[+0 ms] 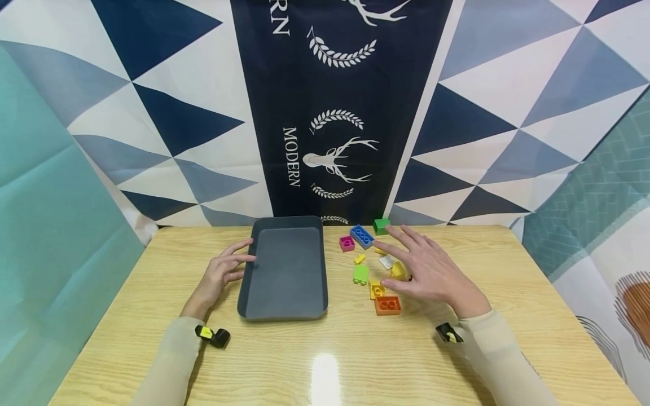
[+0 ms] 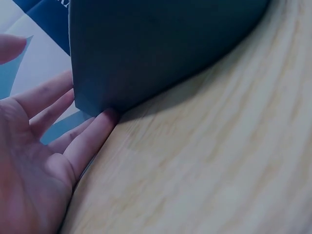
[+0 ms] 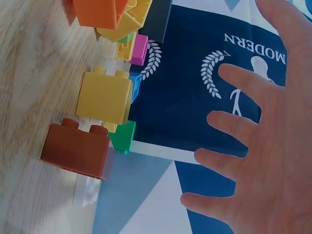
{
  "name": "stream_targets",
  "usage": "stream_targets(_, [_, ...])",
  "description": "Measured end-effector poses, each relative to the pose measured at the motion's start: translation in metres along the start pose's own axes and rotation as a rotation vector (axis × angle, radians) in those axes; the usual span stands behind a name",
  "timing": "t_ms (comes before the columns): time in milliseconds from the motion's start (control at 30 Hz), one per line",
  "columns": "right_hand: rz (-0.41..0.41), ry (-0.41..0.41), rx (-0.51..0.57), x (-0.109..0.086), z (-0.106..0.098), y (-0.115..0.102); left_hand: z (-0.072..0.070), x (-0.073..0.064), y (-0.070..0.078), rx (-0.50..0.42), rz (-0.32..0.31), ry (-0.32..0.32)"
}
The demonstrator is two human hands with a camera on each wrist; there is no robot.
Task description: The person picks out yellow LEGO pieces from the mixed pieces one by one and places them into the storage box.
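A dark grey tray (image 1: pixel 290 273) lies on the table, and my left hand (image 1: pixel 218 277) is at its left side. In the left wrist view the fingertips (image 2: pixel 105 117) meet the tray's wall low down, with the fingers fairly straight. My right hand (image 1: pixel 431 270) hovers over a loose group of toy building blocks, fingers spread, holding nothing. Under and around it are an orange block (image 1: pixel 388 305), a lime green block (image 1: pixel 361 274), a blue block (image 1: pixel 362 237), a magenta block (image 1: pixel 347 243) and a green block (image 1: pixel 381 226). A brown block (image 3: pixel 75 151) shows in the right wrist view, hidden from the head view.
Small yellow pieces (image 1: pixel 359 259) and a white piece (image 1: pixel 386 262) lie among the blocks. The wooden table (image 1: pixel 274 361) ends at a patterned cloth backdrop (image 1: pixel 203 169) behind the tray. Black wrist cameras (image 1: pixel 219 338) are strapped on both arms.
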State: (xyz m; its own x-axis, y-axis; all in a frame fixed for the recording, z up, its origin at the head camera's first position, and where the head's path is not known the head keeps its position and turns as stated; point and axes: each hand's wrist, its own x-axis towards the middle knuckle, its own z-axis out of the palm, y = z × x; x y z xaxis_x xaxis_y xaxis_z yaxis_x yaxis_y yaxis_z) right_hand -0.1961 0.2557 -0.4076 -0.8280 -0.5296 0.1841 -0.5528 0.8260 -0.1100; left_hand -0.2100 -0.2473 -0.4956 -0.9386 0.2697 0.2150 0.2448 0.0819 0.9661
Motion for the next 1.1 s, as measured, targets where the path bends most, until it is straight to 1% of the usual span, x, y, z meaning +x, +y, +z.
stream_targets(67, [0.002,0.000,0.001,0.000,0.000,0.000,0.000,0.000,-0.002,0.041,0.011,0.002])
stream_targets(167, [0.002,0.000,0.001,0.000,0.000,0.000,0.000,0.002,-0.006,0.091,0.056,0.006])
stream_targets(300, [0.000,-0.001,0.004,-0.001,-0.001,0.000,0.000,0.004,-0.009,0.090,0.112,0.005])
stream_targets(567, [-0.005,0.009,-0.001,0.000,-0.001,0.000,0.000,0.005,-0.010,0.102,0.117,0.005])
stream_targets(733, [-0.004,0.009,-0.004,-0.001,-0.001,0.001,0.000,0.004,-0.010,0.104,0.132,-0.001])
stream_targets(967, [-0.038,0.034,-0.026,0.000,-0.003,0.004,0.000,0.004,-0.011,0.108,0.136,0.001])
stream_targets(1100, [-0.036,0.034,-0.026,0.000,-0.006,0.006,0.000,0.004,-0.011,0.104,0.137,-0.002])
